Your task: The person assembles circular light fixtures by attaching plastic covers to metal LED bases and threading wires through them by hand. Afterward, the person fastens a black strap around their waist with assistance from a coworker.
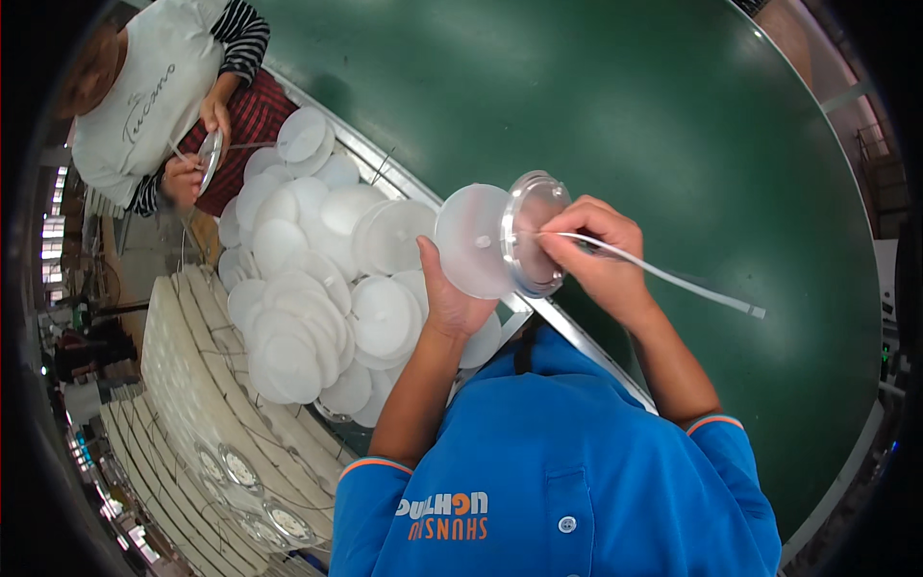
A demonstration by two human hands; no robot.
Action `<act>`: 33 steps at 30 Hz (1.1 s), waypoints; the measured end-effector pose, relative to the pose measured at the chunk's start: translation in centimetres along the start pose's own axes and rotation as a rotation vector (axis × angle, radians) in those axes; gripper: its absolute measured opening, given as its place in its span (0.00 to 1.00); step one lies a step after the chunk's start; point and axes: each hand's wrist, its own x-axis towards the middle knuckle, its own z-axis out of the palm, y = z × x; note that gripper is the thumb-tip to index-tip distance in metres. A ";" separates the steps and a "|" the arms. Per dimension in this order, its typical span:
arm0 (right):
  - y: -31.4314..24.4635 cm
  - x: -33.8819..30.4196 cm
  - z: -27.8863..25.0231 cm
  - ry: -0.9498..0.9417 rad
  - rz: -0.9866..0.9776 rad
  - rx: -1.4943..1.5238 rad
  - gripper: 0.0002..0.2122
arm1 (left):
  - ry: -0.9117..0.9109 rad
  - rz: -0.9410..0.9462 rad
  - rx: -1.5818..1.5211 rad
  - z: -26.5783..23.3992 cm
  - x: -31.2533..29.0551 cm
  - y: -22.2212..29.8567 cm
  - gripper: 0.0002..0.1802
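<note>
My left hand (457, 300) supports a frosted white plastic disc (475, 240), thumb raised at its left edge and fingers hidden behind it. A shiny round housing with a silvery rim (535, 234) is tilted on edge right beside the disc; whether the two touch, I cannot tell. Thumb and fingertips of my right hand (604, 252) pinch a white cable (673, 278) close to the back of this housing. From the pinch the cable trails right, ending in a small pale tip over the green tabletop.
A heap of frosted discs (288, 327) lies left of my arm. The green table (673, 115) has a metal edge (625, 370) beneath my hands. At the upper left a co-worker (159, 91) handles a similar round piece (211, 160). Stacked cream panels (207, 346) with wires stand lower left.
</note>
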 end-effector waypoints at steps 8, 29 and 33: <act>-0.9 -0.4 6.0 -0.331 -0.377 -0.166 0.04 | -0.015 0.121 0.120 -0.2 -4.5 1.2 0.56; -2.8 0.5 6.9 -0.763 -0.664 -0.254 0.04 | -0.151 0.090 0.101 -0.7 -7.5 2.6 0.50; -3.6 0.7 7.0 -0.821 -0.674 -0.268 0.04 | -0.186 0.049 0.023 -0.6 -7.8 3.0 0.48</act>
